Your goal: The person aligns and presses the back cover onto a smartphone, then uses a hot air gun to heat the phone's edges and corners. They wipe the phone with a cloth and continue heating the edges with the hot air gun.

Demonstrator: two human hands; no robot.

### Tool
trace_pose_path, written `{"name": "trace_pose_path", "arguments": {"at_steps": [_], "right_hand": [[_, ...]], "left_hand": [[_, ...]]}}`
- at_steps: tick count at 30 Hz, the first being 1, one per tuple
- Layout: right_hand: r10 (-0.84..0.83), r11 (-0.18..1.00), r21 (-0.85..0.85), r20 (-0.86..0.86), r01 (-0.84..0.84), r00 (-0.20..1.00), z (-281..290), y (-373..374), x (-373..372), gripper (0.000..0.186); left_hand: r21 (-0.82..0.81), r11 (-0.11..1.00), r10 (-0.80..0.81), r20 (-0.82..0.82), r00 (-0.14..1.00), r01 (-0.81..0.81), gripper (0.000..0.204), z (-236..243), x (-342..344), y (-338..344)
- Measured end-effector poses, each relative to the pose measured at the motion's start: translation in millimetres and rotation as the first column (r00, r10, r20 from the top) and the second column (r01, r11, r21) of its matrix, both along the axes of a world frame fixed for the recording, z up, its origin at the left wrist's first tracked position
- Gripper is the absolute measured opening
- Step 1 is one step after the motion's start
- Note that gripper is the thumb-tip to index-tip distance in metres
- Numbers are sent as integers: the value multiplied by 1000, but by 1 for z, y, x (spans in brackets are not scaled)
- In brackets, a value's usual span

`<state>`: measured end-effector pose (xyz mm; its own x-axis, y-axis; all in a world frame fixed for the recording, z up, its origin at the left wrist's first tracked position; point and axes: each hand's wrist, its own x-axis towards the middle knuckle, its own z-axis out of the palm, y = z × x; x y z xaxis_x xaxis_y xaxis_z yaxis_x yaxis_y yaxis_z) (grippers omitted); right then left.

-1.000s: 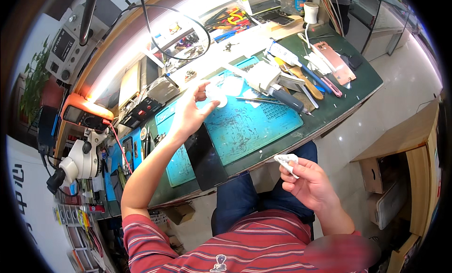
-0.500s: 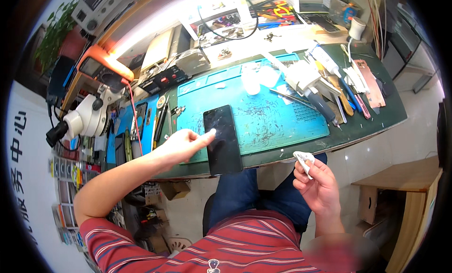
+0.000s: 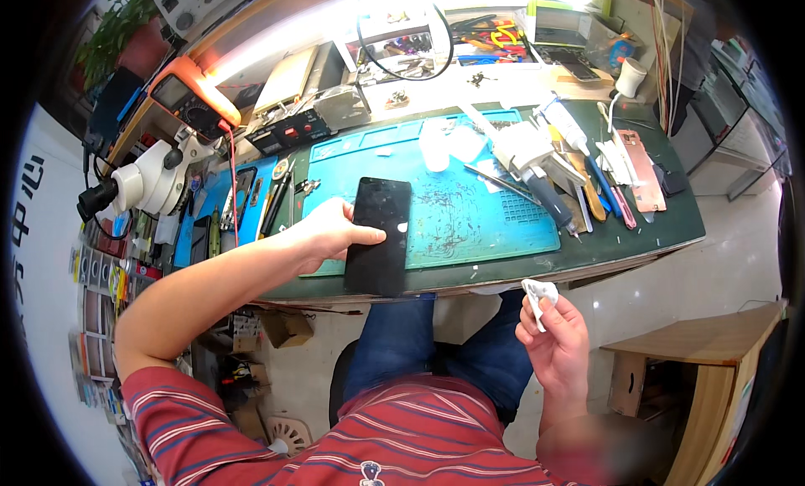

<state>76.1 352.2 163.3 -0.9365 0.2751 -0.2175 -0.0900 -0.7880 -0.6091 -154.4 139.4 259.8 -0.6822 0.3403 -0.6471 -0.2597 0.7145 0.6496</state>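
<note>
My left hand (image 3: pixel 334 230) is closed around the left side of a black phone (image 3: pixel 376 264), with the thumb resting on its glass. The phone is at the front of the blue work mat (image 3: pixel 495 234), reaching over the front edge. In my right hand (image 3: pixel 556 345), raised off the bench near its front, is a crumpled white wipe or cloth (image 3: pixel 537 297), pinched between thumb and fingers. A small white container (image 3: pixel 434 150) stands toward the back of the mat, beside some white sheets.
A white microscope (image 3: pixel 147 184) and orange multimeter (image 3: pixel 189 92) are at the left. White and dark tools (image 3: pixel 545 176), a tube (image 3: pixel 562 125) and a pink phone panel (image 3: pixel 641 176) crowd the bench's right. A wooden cabinet (image 3: pixel 671 339) stands below right.
My left hand left the white container, came down and forward to the phone, and has gripped its side. My right hand still holds the white wipe. The whole view has shifted.
</note>
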Motion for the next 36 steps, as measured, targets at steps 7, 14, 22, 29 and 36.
{"name": "trace_pose_path", "arguments": {"at_steps": [7,14,22,29,36], "right_hand": [[-198,762,617,-70,198,978,-2,0,-16,22],[109,38,913,-409,407,906,18,13,-74,31],[378,-38,906,-377,421,845,10,-2,-115,33],[433,-11,906,-378,424,818,3,-1,-121,25],[479,-12,913,-352,407,804,4,-4,-124,25]], "left_hand": [[338,940,-68,22,997,56,35,-30,-17,-25],[674,724,-416,254,873,149,42,-35,14,-44],[710,662,-585,287,759,242,46,-60,-2,-42],[727,655,-584,315,748,206,38,-57,-5,-39],[721,672,-571,361,737,168,37,-56,-8,-39]]}}
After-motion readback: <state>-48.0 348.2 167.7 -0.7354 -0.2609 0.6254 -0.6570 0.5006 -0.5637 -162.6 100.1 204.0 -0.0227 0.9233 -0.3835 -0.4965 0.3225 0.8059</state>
